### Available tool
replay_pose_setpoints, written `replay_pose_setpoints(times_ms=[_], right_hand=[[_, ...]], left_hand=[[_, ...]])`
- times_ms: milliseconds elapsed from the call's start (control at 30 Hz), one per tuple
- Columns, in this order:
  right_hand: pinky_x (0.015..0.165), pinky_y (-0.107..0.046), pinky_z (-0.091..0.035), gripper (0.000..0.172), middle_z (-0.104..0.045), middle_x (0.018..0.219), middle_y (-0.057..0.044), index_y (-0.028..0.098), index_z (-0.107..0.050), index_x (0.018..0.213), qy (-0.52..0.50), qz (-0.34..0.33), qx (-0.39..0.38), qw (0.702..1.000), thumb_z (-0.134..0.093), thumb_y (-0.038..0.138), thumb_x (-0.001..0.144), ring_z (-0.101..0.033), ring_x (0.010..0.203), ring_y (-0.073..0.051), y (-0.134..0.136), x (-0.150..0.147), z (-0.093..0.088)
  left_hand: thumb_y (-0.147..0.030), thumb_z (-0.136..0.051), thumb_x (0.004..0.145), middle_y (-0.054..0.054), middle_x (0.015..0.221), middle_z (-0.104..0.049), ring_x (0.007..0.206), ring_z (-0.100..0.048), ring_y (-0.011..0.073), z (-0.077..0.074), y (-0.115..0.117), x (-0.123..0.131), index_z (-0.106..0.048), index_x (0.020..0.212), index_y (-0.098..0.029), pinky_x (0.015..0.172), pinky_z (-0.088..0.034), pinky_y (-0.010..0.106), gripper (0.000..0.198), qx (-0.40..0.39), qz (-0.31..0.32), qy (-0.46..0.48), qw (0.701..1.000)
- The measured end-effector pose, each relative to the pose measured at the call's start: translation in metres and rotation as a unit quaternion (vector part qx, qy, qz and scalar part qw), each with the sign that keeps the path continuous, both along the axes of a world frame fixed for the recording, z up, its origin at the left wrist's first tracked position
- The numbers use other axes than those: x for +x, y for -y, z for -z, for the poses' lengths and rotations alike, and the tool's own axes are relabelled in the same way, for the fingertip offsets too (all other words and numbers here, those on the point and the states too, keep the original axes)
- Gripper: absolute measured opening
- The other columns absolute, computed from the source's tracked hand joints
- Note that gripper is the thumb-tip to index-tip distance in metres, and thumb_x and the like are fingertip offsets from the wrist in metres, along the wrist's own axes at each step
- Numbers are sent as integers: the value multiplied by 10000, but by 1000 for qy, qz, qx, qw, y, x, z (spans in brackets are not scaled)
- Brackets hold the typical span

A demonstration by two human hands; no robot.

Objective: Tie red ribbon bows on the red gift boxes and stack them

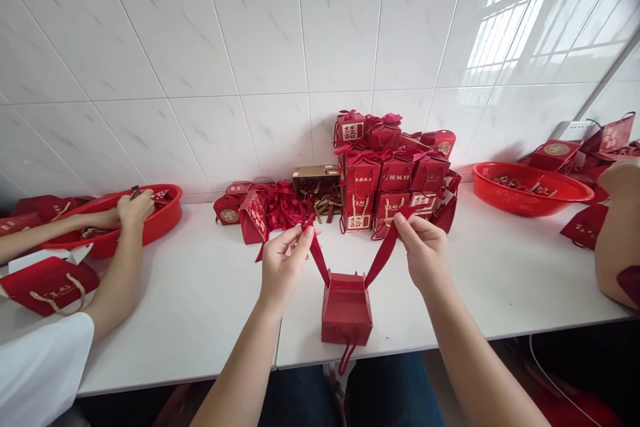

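Note:
A small red gift box [347, 313] stands on the table in front of me, near its front edge, with a red cord handle hanging at its near side. A red ribbon [383, 257] runs through the box top, its two ends pulled up and apart in a V. My left hand [286, 260] pinches one end between thumb and fingers. The other end is pinched by my right hand [423, 247], level with the left. Both hands are above the box and touch only the ribbon.
Stacked red gift boxes [380, 180] stand against the tiled wall, beside a pile of red ribbons [290, 207] and an open carton [317, 181]. A red basin [530, 193] sits at right. At left, a co-worker's hands [134, 207] reach into another red basin [173, 210].

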State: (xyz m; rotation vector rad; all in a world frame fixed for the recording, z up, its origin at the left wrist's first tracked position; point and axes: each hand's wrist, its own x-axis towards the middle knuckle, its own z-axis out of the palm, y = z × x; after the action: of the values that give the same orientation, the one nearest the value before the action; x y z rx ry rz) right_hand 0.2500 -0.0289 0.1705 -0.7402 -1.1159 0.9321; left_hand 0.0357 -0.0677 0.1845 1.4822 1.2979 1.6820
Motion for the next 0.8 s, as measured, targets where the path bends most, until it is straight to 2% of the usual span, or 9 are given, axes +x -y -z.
replay_pose_setpoints(times_ms=[100,233,300,433,600,800], right_hand=[[572,-247,-359,228,-535,637,18,200,-638,700,19,-7,32,999,-725,401,764,-449,611,-114,1,-12,-12],[534,-252,-267,356,-371,579,38,186,-526,584,55,-17,62,996,-655,419,821,-315,568,-100,6,-20,-19],[536,-262,-245,388,-337,582,37,186,-489,572,69,-23,65,995,-629,431,839,-290,571,-103,8,-21,-20],[552,-269,-253,390,-339,589,34,189,-481,570,73,-19,73,995,-618,426,849,-291,577,-108,8,-21,-21],[584,-269,-285,324,-405,624,27,194,-548,602,58,-15,78,995,-641,394,839,-343,607,-114,10,-16,-18],[596,-268,-318,310,-444,635,23,196,-566,608,72,-12,65,995,-647,392,835,-376,612,-117,14,-12,-10]], left_hand=[[-446,-637,828,-3,649,-621,625,-504,120,-3,-1,3,-772,851,-210,608,-404,243,273,3,28,4,1000],[-443,-640,827,19,708,-683,745,-593,162,-2,-2,8,-780,839,-215,744,-439,272,268,-5,66,26,997],[-435,-663,810,31,739,-708,781,-612,179,-1,-1,10,-781,862,-213,789,-447,287,257,-11,74,46,996],[-434,-665,804,49,738,-716,801,-628,204,-2,3,14,-784,854,-200,815,-464,318,267,-22,97,63,993],[-425,-655,818,39,721,-711,767,-635,192,-1,14,12,-784,830,-209,777,-471,307,253,-32,115,32,992],[-436,-663,811,44,770,-731,824,-653,210,-1,16,3,-778,790,-211,832,-474,325,253,-6,76,39,996]])
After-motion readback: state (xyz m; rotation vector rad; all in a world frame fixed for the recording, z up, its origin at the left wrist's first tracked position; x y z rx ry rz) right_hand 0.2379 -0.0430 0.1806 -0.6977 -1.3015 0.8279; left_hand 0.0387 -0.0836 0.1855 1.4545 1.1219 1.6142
